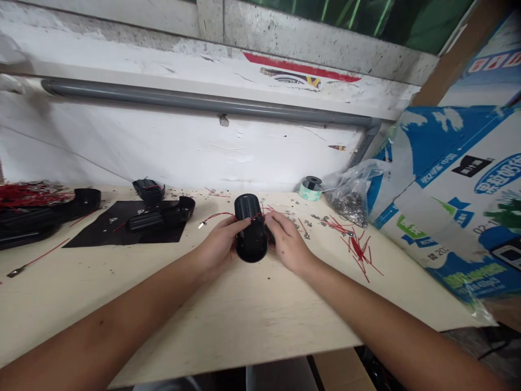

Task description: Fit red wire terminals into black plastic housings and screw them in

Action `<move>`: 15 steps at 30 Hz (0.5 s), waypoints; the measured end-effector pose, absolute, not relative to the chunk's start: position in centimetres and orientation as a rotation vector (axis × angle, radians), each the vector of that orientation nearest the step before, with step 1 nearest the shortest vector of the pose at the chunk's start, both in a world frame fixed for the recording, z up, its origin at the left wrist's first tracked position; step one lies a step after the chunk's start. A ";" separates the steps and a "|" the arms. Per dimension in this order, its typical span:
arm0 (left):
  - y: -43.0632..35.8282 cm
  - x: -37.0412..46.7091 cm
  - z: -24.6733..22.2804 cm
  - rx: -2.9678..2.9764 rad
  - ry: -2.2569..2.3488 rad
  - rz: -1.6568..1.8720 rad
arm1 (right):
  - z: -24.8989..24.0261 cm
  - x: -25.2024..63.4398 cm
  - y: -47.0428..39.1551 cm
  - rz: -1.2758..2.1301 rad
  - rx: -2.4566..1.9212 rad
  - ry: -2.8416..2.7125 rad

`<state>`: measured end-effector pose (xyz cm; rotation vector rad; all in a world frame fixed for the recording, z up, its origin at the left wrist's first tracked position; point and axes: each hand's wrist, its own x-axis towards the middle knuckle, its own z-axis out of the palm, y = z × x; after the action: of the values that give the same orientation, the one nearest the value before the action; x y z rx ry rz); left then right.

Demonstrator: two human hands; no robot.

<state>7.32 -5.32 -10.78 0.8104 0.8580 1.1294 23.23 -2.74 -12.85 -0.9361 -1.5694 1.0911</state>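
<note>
Black plastic is shaped into a long, rounded shell (251, 244), its axis pointed toward the white wall (175, 144). Its left side is gripped by the curled left hand (220, 239); its right edge is met by the half-curled right hand (287, 239) (whether anything is pinched cannot be told).

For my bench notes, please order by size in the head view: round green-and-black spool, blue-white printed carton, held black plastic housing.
1. Blue-white printed carton
2. Held black plastic housing
3. Round green-and-black spool
</note>
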 end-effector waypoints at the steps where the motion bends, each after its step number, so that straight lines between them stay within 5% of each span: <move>1: -5.3 7.3 -10.7 0.812 0.851 1.126 | -12.9 23.4 -2.6 1.077 -0.926 -1.531; 15: -5.3 7.3 -10.8 0.825 0.836 1.063 | -12.1 23.9 -1.8 1.184 -0.857 -1.538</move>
<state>7.30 -5.31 -10.76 0.8248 0.8363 1.0632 23.86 -1.82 -12.14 -0.8566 -1.5376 1.1836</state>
